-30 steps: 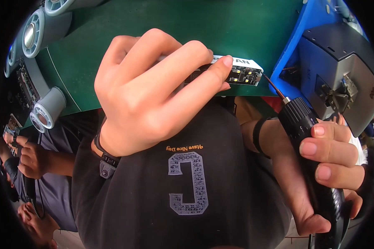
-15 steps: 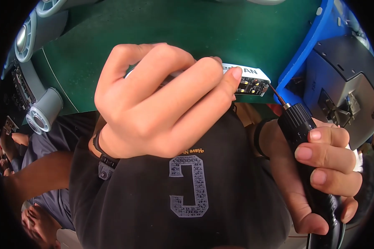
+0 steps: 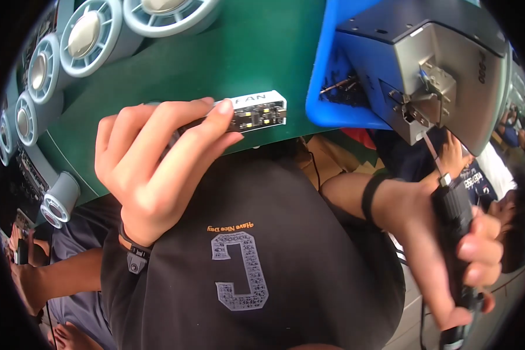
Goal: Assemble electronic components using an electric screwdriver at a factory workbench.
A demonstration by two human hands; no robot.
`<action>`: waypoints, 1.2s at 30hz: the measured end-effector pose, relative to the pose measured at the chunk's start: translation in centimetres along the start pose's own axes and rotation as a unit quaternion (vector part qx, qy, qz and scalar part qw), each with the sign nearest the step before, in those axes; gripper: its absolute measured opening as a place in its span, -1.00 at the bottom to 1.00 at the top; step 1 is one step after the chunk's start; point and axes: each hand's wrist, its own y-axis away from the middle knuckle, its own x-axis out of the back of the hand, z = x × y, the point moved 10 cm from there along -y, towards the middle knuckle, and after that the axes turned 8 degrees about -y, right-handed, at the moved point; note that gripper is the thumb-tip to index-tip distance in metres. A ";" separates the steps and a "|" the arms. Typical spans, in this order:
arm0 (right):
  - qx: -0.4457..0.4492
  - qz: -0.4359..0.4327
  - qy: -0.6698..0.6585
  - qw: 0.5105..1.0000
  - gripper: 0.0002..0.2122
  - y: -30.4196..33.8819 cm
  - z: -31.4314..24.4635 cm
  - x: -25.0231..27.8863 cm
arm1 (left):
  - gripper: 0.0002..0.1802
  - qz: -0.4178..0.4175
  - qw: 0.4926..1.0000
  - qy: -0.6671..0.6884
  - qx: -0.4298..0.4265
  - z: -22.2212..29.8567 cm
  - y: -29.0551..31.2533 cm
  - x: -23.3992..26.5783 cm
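My left hand is closed round a white plastic housing with a black circuit board set in its open side, bearing small yellow lights. Its far end is hidden behind the fingers. At the right, my right hand wraps round a black electric screwdriver, its cord hanging below. The screwdriver's thin bit points up to the metal outlet of a grey screw feeder. Whether the bit touches the outlet, or carries a screw, I cannot tell.
Several light-blue round fan parts with silver centres line the left and far side of the green mat. A blue tray holds the feeder and some loose dark pieces. Other people's arms show at the left, and another person sits beyond the feeder.
The screwdriver has left the circuit board's end and moved up to the feeder's outlet. The left hand still holds the housing. The view has swung right, showing more of the feeder.
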 end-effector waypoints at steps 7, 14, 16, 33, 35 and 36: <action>-0.029 -0.037 -0.040 0.998 -0.53 -0.5 0.3 0.1 | -0.62 0.028 0.999 -0.022 -0.015 -0.2 -0.3 -0.3; -0.186 -0.109 -0.177 0.960 -0.54 1.5 2.7 -3.3 | -0.55 0.001 1.000 -0.010 0.018 -0.6 -0.1 -0.4; -0.243 -0.124 -0.219 0.937 -0.54 3.1 3.3 -4.8 | -0.56 0.014 1.000 -0.013 0.019 -0.9 0.0 -0.6; -0.178 -0.069 -0.125 0.974 -0.51 4.5 -1.0 -6.1 | -0.56 0.044 0.996 -0.054 -0.051 1.3 -1.6 -0.1; -0.185 -0.068 -0.126 0.972 -0.51 4.8 -0.9 -5.6 | -0.57 0.003 0.996 -0.081 -0.046 1.7 -2.3 -0.5; -0.188 -0.067 -0.126 0.972 -0.51 4.4 -0.8 -5.1 | -0.57 0.009 0.995 -0.078 -0.056 1.9 -2.4 -0.4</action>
